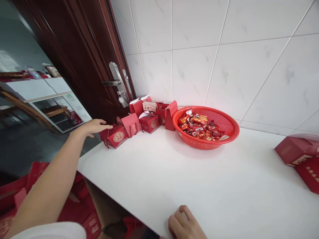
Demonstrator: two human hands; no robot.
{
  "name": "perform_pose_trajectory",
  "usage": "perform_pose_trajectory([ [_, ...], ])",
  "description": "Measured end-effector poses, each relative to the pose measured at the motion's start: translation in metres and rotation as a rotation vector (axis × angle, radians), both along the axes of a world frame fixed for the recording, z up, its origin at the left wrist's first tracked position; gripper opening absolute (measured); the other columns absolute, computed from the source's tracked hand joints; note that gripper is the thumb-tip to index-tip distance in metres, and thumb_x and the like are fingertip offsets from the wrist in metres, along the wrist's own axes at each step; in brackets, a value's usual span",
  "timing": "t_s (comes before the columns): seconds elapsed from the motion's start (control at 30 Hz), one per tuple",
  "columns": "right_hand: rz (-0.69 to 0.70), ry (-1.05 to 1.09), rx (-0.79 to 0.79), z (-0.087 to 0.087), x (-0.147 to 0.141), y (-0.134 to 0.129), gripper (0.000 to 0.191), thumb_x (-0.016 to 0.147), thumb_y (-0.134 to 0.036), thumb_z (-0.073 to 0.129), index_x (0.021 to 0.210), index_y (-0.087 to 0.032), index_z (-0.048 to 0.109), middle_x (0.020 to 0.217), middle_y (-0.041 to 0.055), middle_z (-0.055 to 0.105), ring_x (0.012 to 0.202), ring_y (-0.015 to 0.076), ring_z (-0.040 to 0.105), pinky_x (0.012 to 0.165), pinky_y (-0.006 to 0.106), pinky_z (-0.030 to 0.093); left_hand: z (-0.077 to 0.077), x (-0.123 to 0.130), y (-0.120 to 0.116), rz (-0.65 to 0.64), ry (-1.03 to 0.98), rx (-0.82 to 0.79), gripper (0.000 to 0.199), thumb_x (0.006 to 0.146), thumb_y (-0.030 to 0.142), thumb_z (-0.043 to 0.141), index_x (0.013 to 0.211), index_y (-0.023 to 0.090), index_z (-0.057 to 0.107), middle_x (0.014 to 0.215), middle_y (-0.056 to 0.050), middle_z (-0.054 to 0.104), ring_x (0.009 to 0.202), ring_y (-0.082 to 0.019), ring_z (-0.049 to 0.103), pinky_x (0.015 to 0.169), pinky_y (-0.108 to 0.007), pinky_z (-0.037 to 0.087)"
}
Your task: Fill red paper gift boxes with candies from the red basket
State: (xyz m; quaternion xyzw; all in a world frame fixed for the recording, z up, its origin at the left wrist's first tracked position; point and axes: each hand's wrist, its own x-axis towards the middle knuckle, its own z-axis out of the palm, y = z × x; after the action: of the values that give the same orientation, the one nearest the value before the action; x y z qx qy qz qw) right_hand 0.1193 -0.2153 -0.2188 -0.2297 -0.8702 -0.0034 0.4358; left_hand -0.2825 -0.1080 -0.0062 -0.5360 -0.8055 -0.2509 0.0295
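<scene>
At the table's far left corner, my left hand reaches to a red gift box with a round gold emblem; its fingers are apart, with fingertips at the box top. Beside that box stand a pink-red box and another red box with a gold emblem. My right hand rests at the near edge of the white table, its fingers curled and nothing visible in them. A red plastic basket holds many wrapped candies near the wall.
More red boxes stand at the table's right edge. Below the left edge is an open cardboard box with red items around it. A dark wooden door stands open behind the left corner, beside the tiled wall.
</scene>
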Motion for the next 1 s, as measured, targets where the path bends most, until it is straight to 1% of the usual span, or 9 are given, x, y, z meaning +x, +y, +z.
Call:
perform_pose_trajectory([
  [0.13,0.014,-0.059,0.025,-0.003,-0.002,0.001,0.039,0.094,-0.035,0.055,0.059,-0.022,0.048,0.055,-0.0005,0.042,0.054,0.0155,0.033,0.064,0.033,0.044,0.004,0.012,-0.010,0.092,-0.155,-0.053,0.064,0.095,0.056,0.043,0.121,0.000,0.060,0.107,-0.022,0.070,0.089,-0.028,0.069,0.065,-0.037,0.058],
  [0.27,0.021,-0.041,-0.010,0.006,-0.002,0.005,0.037,0.089,-0.037,0.064,0.060,-0.022,0.047,0.054,-0.0017,0.043,0.054,0.0149,0.039,0.060,0.031,0.046,0.036,0.028,-0.017,-0.276,-0.136,-0.169,0.056,0.086,0.060,0.053,0.112,0.014,0.070,0.103,-0.011,0.076,0.091,-0.025,0.069,0.070,-0.031,0.056],
  [0.37,0.157,-0.007,-0.072,0.044,0.010,0.013,0.027,0.091,-0.027,0.062,0.066,-0.021,0.052,0.060,-0.0016,0.053,0.052,0.0132,0.045,0.056,0.027,0.047,0.058,0.063,-0.017,-0.629,-0.145,-0.419,0.053,0.077,0.050,0.066,0.119,0.019,0.072,0.123,-0.007,0.075,0.109,-0.029,0.067,0.083,-0.033,0.058],
  [0.43,0.272,0.026,-0.127,0.085,0.025,0.022,0.012,0.092,-0.014,0.054,0.089,-0.021,0.063,0.081,0.0041,0.066,0.064,0.0143,0.059,0.067,0.028,0.054,0.064,0.099,-0.014,-0.765,-0.064,-0.410,0.049,0.082,0.038,0.059,0.127,0.023,0.070,0.131,-0.006,0.071,0.115,-0.029,0.067,0.086,-0.034,0.058],
  [0.47,0.270,0.029,-0.202,0.107,0.033,0.027,0.017,0.092,-0.012,0.054,0.103,-0.020,0.065,0.094,0.0084,0.069,0.077,0.0171,0.065,0.072,0.030,0.056,0.064,0.119,-0.013,-0.828,-0.023,-0.402,0.048,0.084,0.033,0.056,0.130,0.026,0.069,0.136,-0.006,0.068,0.121,-0.029,0.065,0.090,-0.035,0.057],
  [0.57,0.102,0.140,-0.300,0.158,0.058,0.043,0.028,0.094,-0.013,0.056,0.119,-0.024,0.061,0.114,0.0130,0.068,0.098,0.0231,0.069,0.079,0.035,0.059,0.053,0.179,-0.007,-1.007,0.031,-0.309,0.046,0.084,0.020,0.053,0.124,0.032,0.073,0.137,-0.001,0.068,0.131,-0.027,0.059,0.108,-0.038,0.049],
  [0.63,-0.033,0.206,-0.271,0.174,0.071,0.056,0.025,0.095,-0.020,0.059,0.119,-0.026,0.060,0.119,0.0128,0.066,0.107,0.0260,0.068,0.084,0.038,0.060,0.044,0.212,0.000,-1.151,0.012,-0.272,0.048,0.085,0.013,0.050,0.121,0.034,0.074,0.139,0.000,0.066,0.132,-0.025,0.060,0.110,-0.038,0.049],
  [0.8,-0.213,0.056,-0.402,0.167,0.087,0.087,0.034,0.088,-0.037,0.073,0.117,-0.026,0.059,0.122,0.0119,0.065,0.106,0.0290,0.068,0.084,0.044,0.060,0.025,0.259,0.025,-1.335,-0.007,-0.156,0.043,0.089,0.008,0.046,0.115,0.028,0.075,0.142,-0.004,0.063,0.124,-0.024,0.064,0.100,-0.035,0.055],
  [1.0,-0.319,-0.052,-0.599,0.163,0.089,0.104,0.041,0.080,-0.038,0.080,0.110,-0.024,0.054,0.105,0.0057,0.066,0.087,0.0229,0.067,0.073,0.037,0.057,0.005,0.279,0.049,-1.335,-0.171,-0.119,0.028,0.094,0.019,0.050,0.085,0.023,0.077,0.131,-0.005,0.067,0.111,-0.023,0.069,0.083,-0.031,0.060],
])
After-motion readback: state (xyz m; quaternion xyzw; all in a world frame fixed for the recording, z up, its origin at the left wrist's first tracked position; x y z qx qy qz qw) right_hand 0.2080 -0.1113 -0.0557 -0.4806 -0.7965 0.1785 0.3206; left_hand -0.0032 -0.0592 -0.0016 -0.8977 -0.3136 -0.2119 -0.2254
